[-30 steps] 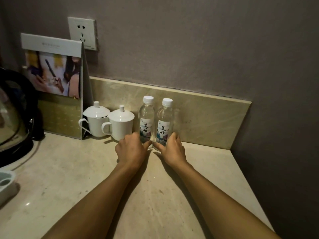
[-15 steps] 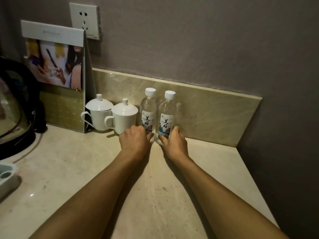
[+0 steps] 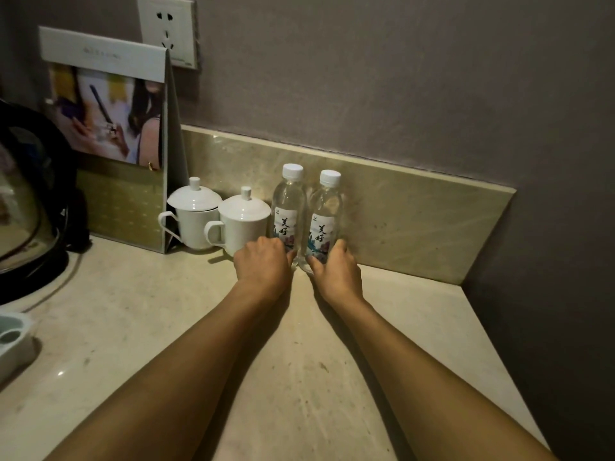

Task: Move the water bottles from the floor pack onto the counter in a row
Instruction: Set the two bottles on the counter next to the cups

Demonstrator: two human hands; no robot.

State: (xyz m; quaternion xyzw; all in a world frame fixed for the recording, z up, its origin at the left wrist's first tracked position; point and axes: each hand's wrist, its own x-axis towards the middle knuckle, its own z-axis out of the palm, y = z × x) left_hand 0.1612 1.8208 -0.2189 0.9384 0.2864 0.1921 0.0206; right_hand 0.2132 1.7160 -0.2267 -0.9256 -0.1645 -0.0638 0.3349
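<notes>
Two clear water bottles with white caps and printed labels stand upright side by side on the beige stone counter (image 3: 133,311), close to the backsplash. My left hand (image 3: 264,262) grips the base of the left bottle (image 3: 288,207). My right hand (image 3: 336,271) grips the base of the right bottle (image 3: 324,217), thumb on its front. The bottles nearly touch. The floor pack is out of view.
Two white lidded cups (image 3: 244,216) stand just left of the bottles. Behind them is a standing card display (image 3: 109,134), with a wall socket (image 3: 168,28) above. A dark kettle (image 3: 30,201) sits far left, a white tray (image 3: 13,341) at the left edge. The counter ends at the right wall.
Both hands have stayed at the bottle bases. The view has drawn closer and shifted slightly; the bottles stand in the same spot.
</notes>
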